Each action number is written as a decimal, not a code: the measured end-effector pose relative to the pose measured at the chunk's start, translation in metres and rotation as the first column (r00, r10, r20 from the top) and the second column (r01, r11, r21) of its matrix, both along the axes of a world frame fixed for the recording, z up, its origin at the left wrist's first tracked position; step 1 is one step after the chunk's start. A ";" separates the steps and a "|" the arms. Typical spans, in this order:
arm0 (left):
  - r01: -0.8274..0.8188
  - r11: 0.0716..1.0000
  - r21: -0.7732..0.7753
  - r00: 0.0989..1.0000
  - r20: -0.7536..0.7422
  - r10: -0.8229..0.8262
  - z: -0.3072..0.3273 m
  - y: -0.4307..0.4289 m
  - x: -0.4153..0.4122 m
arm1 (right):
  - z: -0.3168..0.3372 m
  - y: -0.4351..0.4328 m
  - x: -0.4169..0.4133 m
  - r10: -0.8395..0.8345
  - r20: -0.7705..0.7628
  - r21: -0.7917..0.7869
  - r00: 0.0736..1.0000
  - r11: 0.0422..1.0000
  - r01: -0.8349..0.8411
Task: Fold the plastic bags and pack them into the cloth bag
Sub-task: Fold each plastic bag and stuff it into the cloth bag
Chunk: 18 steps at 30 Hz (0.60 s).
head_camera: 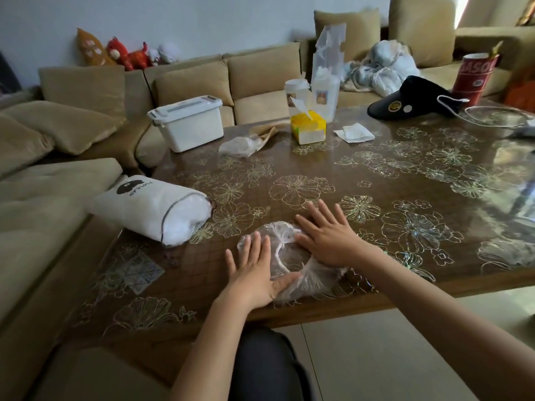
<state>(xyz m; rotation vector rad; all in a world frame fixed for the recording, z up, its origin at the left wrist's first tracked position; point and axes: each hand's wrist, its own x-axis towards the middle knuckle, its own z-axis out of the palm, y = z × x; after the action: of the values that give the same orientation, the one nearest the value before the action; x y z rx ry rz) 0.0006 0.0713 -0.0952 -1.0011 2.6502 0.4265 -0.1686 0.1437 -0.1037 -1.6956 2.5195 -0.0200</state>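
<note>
A clear plastic bag (279,241) is laid flat on the table (376,180), near its front edge, and is pressed down by both hands. The left hand (254,273) is laid palm down on the bag's left part, fingers straight and spread, the thumb stretched across the plastic; nothing is gripped. The right hand (327,235) is spread flat on the far right part, fingers straight, and likewise nothing is held. The cloth bag (144,206), white with a dark print, is seen lying on its side at the table's left edge, apart from the hands, its mouth filled with pale plastic. A second crumpled bag (240,146) is seen farther back, near a white box (188,123) and a yellow tissue box (308,128). A black visor (405,101) is seen at the far right.
</note>
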 end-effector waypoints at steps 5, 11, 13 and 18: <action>-0.009 1.000 0.011 0.955 -0.297 0.012 0.011 0.002 0.020 | 0.003 0.014 -0.009 -0.023 0.120 -0.432 0.993 0.899 0.073; 0.151 0.977 0.148 0.883 -0.464 -0.067 0.022 0.033 0.025 | 0.033 0.067 0.008 0.335 0.623 -0.441 0.707 0.897 -0.036; 0.148 0.984 0.102 0.866 -0.493 -0.080 0.011 0.031 0.025 | 0.032 0.078 0.011 0.316 0.681 -0.299 0.661 0.944 -0.143; 0.035 0.985 0.168 0.786 -0.613 0.077 0.006 0.023 0.030 | 0.021 0.075 0.015 0.290 0.442 -0.269 0.849 0.946 -0.184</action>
<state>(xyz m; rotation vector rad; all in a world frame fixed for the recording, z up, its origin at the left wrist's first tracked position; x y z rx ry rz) 0.0306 0.0946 -0.0890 -0.9551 3.0831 1.1474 -0.1539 0.2189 -0.0828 -1.7938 1.9878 -0.6359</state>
